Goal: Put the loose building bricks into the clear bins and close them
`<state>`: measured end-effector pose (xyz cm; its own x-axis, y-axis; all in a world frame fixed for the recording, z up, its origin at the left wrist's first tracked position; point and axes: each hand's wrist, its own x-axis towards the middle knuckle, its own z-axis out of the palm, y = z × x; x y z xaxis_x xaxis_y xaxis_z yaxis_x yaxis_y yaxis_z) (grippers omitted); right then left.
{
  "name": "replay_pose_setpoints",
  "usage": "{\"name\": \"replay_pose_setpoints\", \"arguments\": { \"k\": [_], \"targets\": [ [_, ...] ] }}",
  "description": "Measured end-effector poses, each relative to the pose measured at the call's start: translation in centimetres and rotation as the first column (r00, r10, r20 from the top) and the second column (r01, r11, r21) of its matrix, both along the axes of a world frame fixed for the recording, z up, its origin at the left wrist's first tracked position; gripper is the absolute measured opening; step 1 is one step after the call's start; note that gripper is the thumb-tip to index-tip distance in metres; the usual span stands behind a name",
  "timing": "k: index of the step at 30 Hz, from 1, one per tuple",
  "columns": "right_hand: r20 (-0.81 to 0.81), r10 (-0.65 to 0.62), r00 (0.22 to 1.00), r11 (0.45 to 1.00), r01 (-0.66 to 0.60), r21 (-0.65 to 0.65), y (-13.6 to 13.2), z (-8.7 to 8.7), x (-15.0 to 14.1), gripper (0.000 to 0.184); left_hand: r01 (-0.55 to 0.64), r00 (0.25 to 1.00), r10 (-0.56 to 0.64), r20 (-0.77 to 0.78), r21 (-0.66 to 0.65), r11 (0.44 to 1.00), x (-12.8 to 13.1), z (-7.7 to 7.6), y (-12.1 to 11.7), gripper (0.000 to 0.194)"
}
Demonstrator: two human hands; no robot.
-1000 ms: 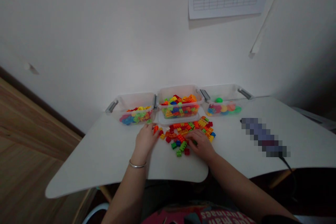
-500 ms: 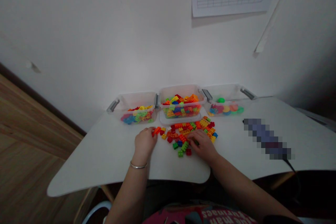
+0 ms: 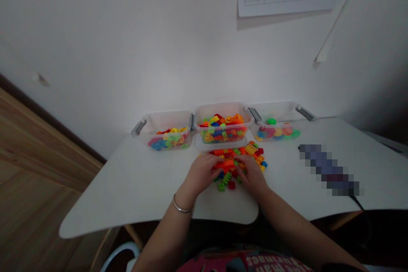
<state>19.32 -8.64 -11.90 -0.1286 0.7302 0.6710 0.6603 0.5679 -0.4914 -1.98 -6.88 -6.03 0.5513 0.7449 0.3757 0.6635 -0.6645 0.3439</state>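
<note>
"Where are the hands?"

"The left hand (image 3: 200, 173) and right hand (image 3: 251, 174) are touching a pile of bricks (image 3: 251, 149) from either side."

"Are they gripping anything?"

"I can't tell; the fingers are covering it."

"What's behind them?"

"Three clear bins (image 3: 221, 112) are sitting in a row on the table (image 3: 127, 191), and a bangle (image 3: 182, 206) is circling the left wrist."

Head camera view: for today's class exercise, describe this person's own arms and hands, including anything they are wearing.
The left hand and right hand are bare, without gloves. A thin silver bangle circles the left wrist. The left forearm and right forearm show no sleeves. Below them is a pink-red top with white lettering.
</note>
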Motion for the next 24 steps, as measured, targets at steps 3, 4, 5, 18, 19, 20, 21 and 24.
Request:
{"name": "replay_pose_setpoints", "arguments": {
  "k": [3,4,5,18,19,20,21,24],
  "targets": [
    [0.005,0.019,1.0,1.0,-0.019,-0.006,-0.1,0.0,0.2,0.022,0.041,0.999,-0.041,-0.003,0.029,0.999,1.0,-0.2,0.5,0.021],
    [0.0,0.015,1.0,1.0,-0.015,-0.007,-0.2,0.1,0.2,0.023,0.044,0.999,-0.045,0.004,0.037,0.998,1.1,-0.4,0.7,0.02],
    [-0.004,0.012,1.0,1.0,-0.012,-0.007,-0.2,0.2,0.2,0.024,0.046,0.999,-0.047,0.016,0.047,0.998,1.0,-0.6,0.9,0.02],
    [-0.068,0.035,0.997,0.986,-0.046,-0.163,0.6,0.9,-0.8,0.019,0.031,0.993,-0.053,0.104,0.201,0.979,-0.4,-2.9,1.0,0.02],
    [-0.065,0.039,0.997,0.983,-0.05,-0.176,0.6,1.1,-0.8,0.018,0.031,0.992,-0.056,0.116,0.205,0.978,-0.3,-2.8,0.9,0.021],
    [-0.058,0.047,0.997,0.98,-0.058,-0.189,0.6,1.5,-0.6,0.017,0.027,0.99,-0.055,0.131,0.204,0.979,-0.3,-2.8,0.9,0.023],
    [-0.048,0.055,0.997,0.978,-0.064,-0.197,0.7,2.0,-0.4,0.015,0.016,0.988,-0.046,0.147,0.195,0.981,-0.3,-2.7,0.8,0.025],
    [-0.014,0.051,0.999,0.985,-0.053,-0.166,1.4,4.9,0.8,0.014,-0.043,0.982,0.019,0.186,0.126,0.991,-0.4,-2.7,0.8,0.036]
  ]
}}
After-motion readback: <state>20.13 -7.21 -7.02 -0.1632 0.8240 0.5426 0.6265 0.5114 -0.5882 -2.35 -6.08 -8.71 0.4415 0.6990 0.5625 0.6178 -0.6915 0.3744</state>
